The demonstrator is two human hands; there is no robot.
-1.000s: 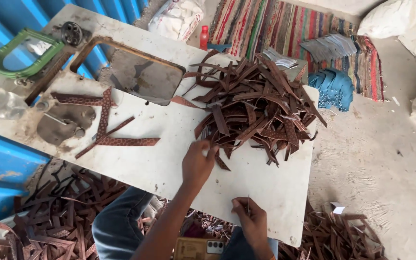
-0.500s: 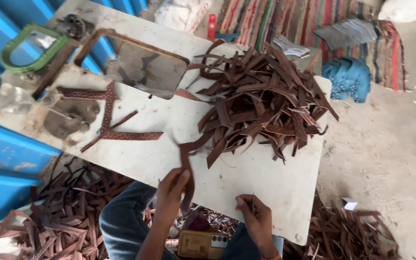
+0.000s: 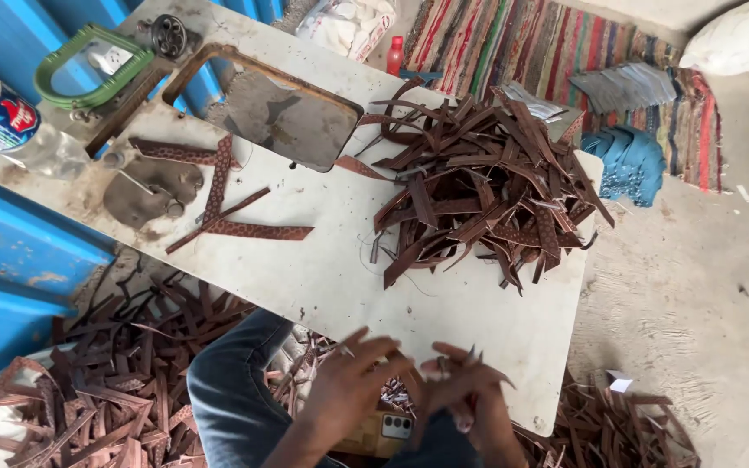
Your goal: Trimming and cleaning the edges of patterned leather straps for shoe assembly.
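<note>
A white desk [image 3: 322, 277] carries a big pile [image 3: 487, 191] of brown strips toward its far right end, with a few strips [image 3: 218, 208] laid crossed at its left. At the near edge, the left hand [image 3: 348, 386] and right hand [image 3: 470, 394] meet, fingers spread apart; whether they grip a strip cannot be told.

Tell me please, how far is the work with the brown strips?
Done: a few strips lie crossed on the table. In hand: left hand and right hand meet at the table's edge; what they hold is unclear. Left: a big pile.
</note>
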